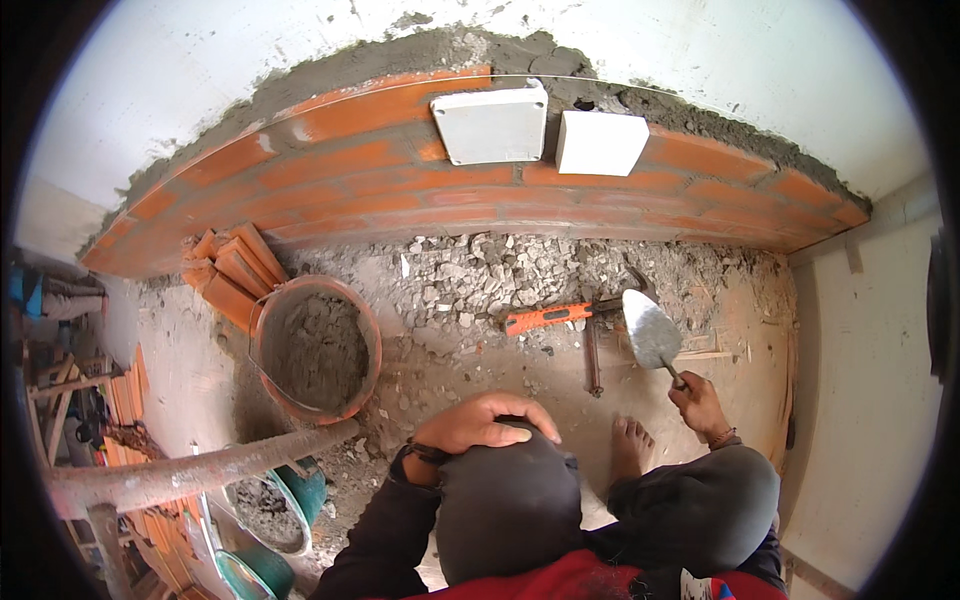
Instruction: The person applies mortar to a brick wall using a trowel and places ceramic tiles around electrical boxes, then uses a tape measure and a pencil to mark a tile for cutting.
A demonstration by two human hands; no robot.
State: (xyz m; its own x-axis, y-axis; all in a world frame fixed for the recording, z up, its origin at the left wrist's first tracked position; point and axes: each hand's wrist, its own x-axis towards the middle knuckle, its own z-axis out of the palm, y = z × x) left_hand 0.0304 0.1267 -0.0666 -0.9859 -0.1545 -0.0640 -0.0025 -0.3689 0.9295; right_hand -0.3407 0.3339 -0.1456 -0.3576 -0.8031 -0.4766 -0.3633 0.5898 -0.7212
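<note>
My right hand point(702, 407) is closed around the handle of a trowel point(652, 332), its pale metal blade held up above the floor. My left hand point(488, 420) lies on my bent left knee with the fingers stretched over it, holding nothing. Left of that knee stands an orange bucket point(375, 350) filled with grey mortar point(318, 350). Beyond the trowel a hammer point(548, 318) with an orange and black grip lies on the floor. Beside it lies a narrow rusty metal bar point(592, 362). A low brick wall point(380, 182) runs across in front of me.
A white plate point(490, 127) and a white box point(602, 143) sit against the wall, below wet mortar point(540, 55). Rubble point(490, 275) lies along its foot. Brick pieces point(240, 265), a wooden pole point(200, 465) and green buckets point(300, 492) stand left; a pale panel point(870, 350) bounds the right.
</note>
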